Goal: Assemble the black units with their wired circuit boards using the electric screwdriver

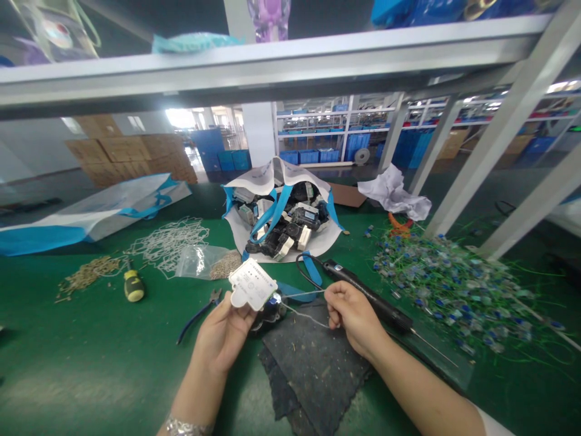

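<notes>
My left hand (227,336) is closed around a meter-like device with a white printed cover (253,283) and a dark body beneath it. A thin pale wire (303,295) runs from the device's right side to my right hand (353,312). Thumb and fingers of that hand are pinched on the wire, and another strand curves down below it. Under the hands lie dark grey cloth pads (313,357). Blue-handled cutting pliers (195,321) rest left of my left hand. Beyond my right hand is a black electric screwdriver (370,297) with a long bit.
Ahead stands an open bag (329,245) full of similar devices. Left are a yellow screwdriver (133,286), screws (93,270), bent wires (175,242) and a clear bag (193,261). Blue-and-clear seals with green wires (445,297) cover the right. A shelf beam (290,60) crosses above.
</notes>
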Demonstrator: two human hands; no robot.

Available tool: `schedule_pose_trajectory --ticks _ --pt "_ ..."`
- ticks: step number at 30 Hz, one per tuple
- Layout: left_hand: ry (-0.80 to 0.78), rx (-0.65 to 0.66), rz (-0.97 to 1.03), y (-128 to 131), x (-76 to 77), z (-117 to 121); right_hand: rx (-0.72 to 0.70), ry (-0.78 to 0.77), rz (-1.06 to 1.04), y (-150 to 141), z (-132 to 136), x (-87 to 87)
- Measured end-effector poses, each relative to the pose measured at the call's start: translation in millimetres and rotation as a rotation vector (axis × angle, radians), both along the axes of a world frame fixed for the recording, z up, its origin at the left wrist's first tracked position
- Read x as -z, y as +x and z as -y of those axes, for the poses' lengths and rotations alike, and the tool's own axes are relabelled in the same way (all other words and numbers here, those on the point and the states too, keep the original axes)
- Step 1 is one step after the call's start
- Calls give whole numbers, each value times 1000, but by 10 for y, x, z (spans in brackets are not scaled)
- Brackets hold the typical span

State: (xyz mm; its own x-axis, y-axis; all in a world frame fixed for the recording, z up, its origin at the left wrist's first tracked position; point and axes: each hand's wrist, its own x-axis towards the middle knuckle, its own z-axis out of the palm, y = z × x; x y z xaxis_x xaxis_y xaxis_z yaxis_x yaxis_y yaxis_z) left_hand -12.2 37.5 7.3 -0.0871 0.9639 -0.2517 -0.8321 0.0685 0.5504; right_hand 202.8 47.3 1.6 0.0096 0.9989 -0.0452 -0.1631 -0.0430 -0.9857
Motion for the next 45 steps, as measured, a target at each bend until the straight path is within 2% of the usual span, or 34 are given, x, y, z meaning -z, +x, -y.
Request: schedule_pose_trajectory --ticks 4,7,10,13,17,19,22,25,27,29,32,34,36,39,45 --pt "32 -3 -73 13 23 9 -22 6 -13 -25 22 -9" --pt "158 83 -227 33 9 58 -42 8 -16 -34 31 -20" --pt "331 189 -505 86 -39 147 -42 15 -12 -28 30 -36" --pt "536 332 -879 198 -91 263 -34 22 -4 -19 27 -49" --pt "651 539 -1345 376 -145 400 -34 32 7 -16 26 -41" --pt "687 606 -1473 420 -177 441 -40 35 13 -18 26 -31" --pt "700 675 -1535 399 -222 465 -51 42 21 -23 28 -25" --pt "642 639 -1511 303 -223 446 -66 54 32 -24 32 -31" --pt "591 555 -1457 222 -190 413 -77 62 40 -22 33 -32" --pt "501 350 -1454 146 -144 366 -84 72 46 -19 32 -27" --pt "341 -62 -1535 77 -89 295 -93 89 54 -18 30 -15" --pt "320 -169 -1570 84 -71 264 -99 102 62 -21 35 -11" --pt "372 -133 -1608 129 -59 249 -108 115 70 -24 44 -14" --pt "410 4 -1675 211 -37 245 -123 140 79 -19 55 -24" --pt "271 257 -1725 208 -13 219 -48 204 72 36 9 -42"
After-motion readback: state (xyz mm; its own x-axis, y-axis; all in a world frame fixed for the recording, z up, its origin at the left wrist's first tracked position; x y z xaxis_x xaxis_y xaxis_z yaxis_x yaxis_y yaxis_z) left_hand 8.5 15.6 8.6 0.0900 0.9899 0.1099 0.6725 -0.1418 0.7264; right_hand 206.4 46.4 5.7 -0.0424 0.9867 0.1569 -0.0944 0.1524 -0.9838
